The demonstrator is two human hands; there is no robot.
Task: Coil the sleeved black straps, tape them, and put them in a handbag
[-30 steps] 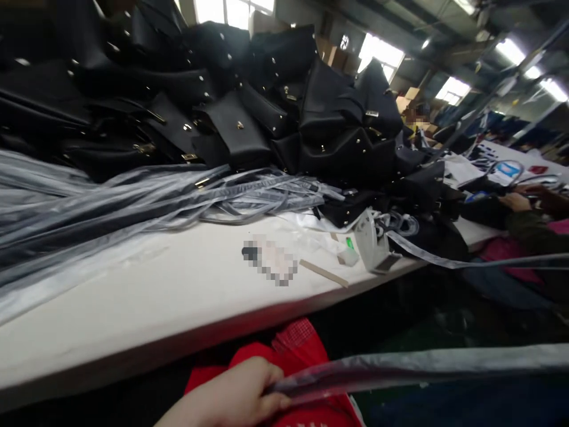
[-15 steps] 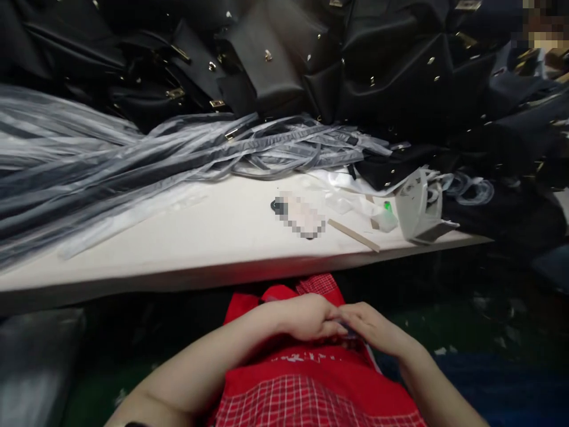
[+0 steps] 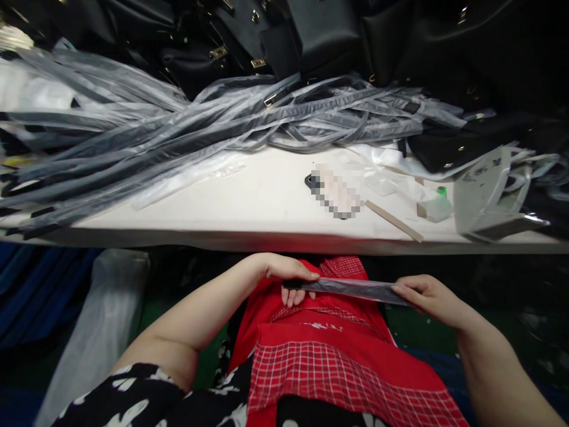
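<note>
A black strip in a clear plastic sleeve [image 3: 351, 287] is stretched between my hands, above the lap of my red apron [image 3: 320, 338]. My left hand [image 3: 291, 279] grips the strip's dark end, thumb on top and fingers beneath. At the sleeve's other end, my right hand [image 3: 420, 292] pinches the plastic between thumb and fingers. On the table beyond lies a pile of similar plastic-wrapped strips [image 3: 200, 127].
Past my hands, the white table [image 3: 222, 204] bears a blurred-out phone [image 3: 338, 193], a flat tan stick [image 3: 393, 220] and a white container [image 3: 478, 190]. Black bags [image 3: 320, 41] are heaped behind. Wrapped material [image 3: 102, 314] stands below the table at left.
My hands were together at my lap; they have moved apart, with the sleeved strip now visible stretched between them. The view has shifted left, so the table's things appear further right.
</note>
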